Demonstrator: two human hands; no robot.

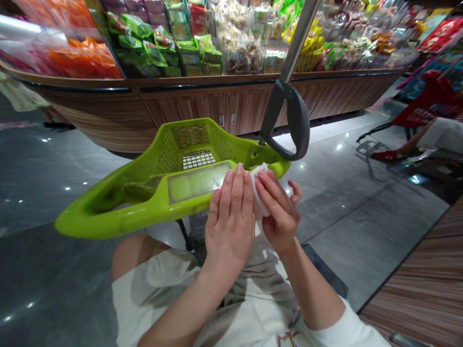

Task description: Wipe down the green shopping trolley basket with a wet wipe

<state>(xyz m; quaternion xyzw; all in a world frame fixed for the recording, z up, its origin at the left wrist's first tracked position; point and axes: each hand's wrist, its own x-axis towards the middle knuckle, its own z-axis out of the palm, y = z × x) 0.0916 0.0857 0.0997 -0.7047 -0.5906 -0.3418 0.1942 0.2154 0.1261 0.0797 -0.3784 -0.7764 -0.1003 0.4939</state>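
A lime-green shopping cart [152, 217] stands before my knees, its handle side toward me. My left hand [233, 207] lies flat with fingers stretched over the right end of the handle's clear panel [195, 183]. Just right of it, my right hand [280, 207] is closed on a crumpled white wipe [259, 178], pressed to the green rim. Part of the wipe is hidden by the fingers. A grey loop grip [303, 125] on a metal pole rises behind my right hand.
A wood-panelled display counter [195, 103] with packaged snacks runs across the back. At the right are a red shopping cart [423, 101] and a seated person's leg with a red shoe [388, 155]. A wooden cabinet [427, 274] stands at lower right. Grey tiles [336, 193] cover the floor.
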